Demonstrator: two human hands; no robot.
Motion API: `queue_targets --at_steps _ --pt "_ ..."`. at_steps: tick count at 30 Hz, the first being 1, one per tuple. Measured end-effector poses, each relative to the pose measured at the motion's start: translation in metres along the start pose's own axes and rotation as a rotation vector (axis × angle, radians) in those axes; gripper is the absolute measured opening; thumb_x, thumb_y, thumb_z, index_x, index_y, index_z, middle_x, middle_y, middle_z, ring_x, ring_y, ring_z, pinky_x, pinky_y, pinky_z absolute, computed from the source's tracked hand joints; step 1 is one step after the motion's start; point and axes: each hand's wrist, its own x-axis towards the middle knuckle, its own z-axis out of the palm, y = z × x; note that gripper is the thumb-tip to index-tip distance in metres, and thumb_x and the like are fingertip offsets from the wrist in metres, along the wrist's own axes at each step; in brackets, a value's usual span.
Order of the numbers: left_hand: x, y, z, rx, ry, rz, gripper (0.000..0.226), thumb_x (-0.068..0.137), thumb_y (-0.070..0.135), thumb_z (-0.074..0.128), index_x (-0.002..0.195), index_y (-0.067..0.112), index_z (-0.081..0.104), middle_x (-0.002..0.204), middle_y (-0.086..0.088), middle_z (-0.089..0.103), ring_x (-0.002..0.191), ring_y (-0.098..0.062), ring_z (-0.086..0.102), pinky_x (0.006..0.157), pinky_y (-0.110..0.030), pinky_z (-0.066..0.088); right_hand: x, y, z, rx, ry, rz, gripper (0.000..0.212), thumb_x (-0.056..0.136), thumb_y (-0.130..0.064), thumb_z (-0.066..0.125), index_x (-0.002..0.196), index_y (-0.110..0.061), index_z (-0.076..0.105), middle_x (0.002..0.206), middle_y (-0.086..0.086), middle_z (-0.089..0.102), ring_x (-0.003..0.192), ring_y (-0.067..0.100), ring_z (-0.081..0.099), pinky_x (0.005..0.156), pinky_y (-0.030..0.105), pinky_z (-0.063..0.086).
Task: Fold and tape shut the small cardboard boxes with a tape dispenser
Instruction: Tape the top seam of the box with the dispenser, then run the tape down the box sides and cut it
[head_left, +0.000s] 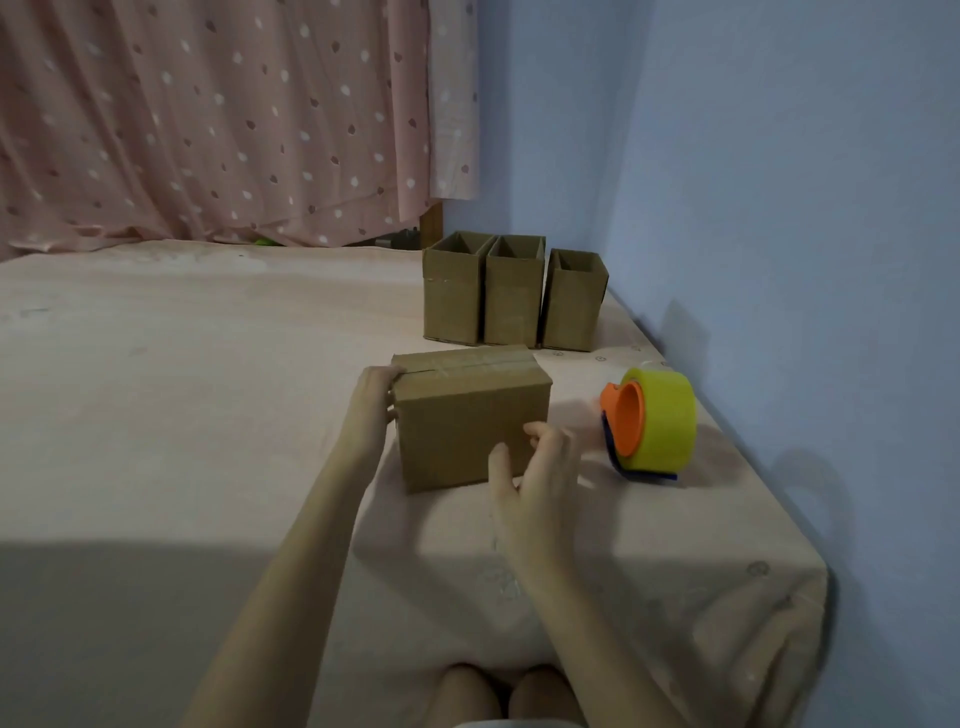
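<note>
A taped box is set on the pink-clothed tabletop beside a blue wall (spotted curtain behind). Its left end is gripped by the left hand; the right hand is held slack before it, near the tape dispenser.

A single head-worn view looks forward and down from the near edge of the pink-covered bench, close over the person's forearms, facing the dotted pink curtain and blue wall.
</note>
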Motion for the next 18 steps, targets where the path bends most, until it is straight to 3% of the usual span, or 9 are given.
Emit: queue_targets --at_steps 3,6,8,10,14,16,18 --pt "0.001 -0.009 -0.001 0.005 -0.022 -0.014 0.07 0.07 0.056 0.053 0.11 -0.002 0.056 0.104 -0.023 0.055 0.09 -0.024 0.055 0.078 -0.038 0.046 0.0 -0.001 -0.003 0.027 -0.07 0.002 0.046 0.09 -0.032 0.058 0.128 -0.008 0.047 0.131 0.004 0.042 0.115 0.015 0.046 0.082 0.016 0.037" --pt "-0.014 -0.003 0.006 -0.029 -0.02 0.04 0.048 0.075 0.046 0.057 0.098 0.004 0.052 0.094 -0.009 0.053 0.088 -0.022 0.055 0.077 -0.037 0.045 0.002 -0.003 -0.007 0.094 -0.204 -0.023 0.074 0.082 -0.053 0.055 0.14 -0.013 0.034 0.147 0.001 0.025 0.132 0.012 0.03 0.095 0.017 0.03" --pt "-0.021 -0.003 0.011 -0.041 -0.053 0.073 0.037 0.08 0.043 0.056 0.093 0.009 0.048 0.091 -0.005 0.052 0.086 -0.021 0.054 0.076 -0.036 0.044 0.005 -0.004 -0.01 0.074 -0.311 -0.02 0.093 0.076 -0.061 0.063 0.146 -0.019 0.021 0.153 -0.006 0.012 0.136 0.009 0.022 0.102 0.022 0.029" --pt "-0.029 -0.005 0.013 -0.066 -0.104 0.107 0.027 0.088 0.034 0.057 0.092 0.01 0.045 0.088 -0.003 0.053 0.082 -0.017 0.054 0.073 -0.033 0.043 0.014 -0.002 -0.014 0.087 -0.36 0.052 0.103 0.071 -0.055 0.072 0.148 -0.022 0.013 0.154 -0.01 0.011 0.137 0.009 0.021 0.11 0.03 0.029" --pt "-0.04 -0.01 0.018 -0.027 -0.238 0.199 0.028 0.083 0.015 0.064 0.105 0.007 0.047 0.103 -0.003 0.062 0.089 -0.006 0.062 0.072 -0.021 0.05 0.034 0.016 -0.024 0.205 -0.32 0.056 0.096 0.068 -0.042 0.077 0.146 -0.019 0.026 0.147 -0.002 0.032 0.135 0.015 0.036 0.109 0.042 0.037" --pt "-0.044 -0.013 0.021 0.005 -0.286 0.245 0.042 0.077 0.011 0.066 0.115 0.009 0.049 0.115 -0.002 0.061 0.101 -0.009 0.063 0.079 -0.022 0.051 0.042 0.023 -0.033 0.203 -0.371 0.055 0.091 0.073 -0.035 0.076 0.147 -0.023 0.025 0.146 -0.007 0.033 0.134 0.01 0.036 0.109 0.038 0.038" --pt "-0.047 -0.016 0.026 0.03 -0.309 0.266 0.051 0.074 0.011 0.065 0.122 0.014 0.049 0.121 0.0 0.059 0.108 -0.013 0.062 0.085 -0.026 0.05 0.048 0.028 -0.043 0.229 -0.442 0.061 0.085 0.08 -0.018 0.074 0.148 -0.024 0.023 0.142 -0.014 0.035 0.129 0.001 0.037 0.105 0.019 0.039"
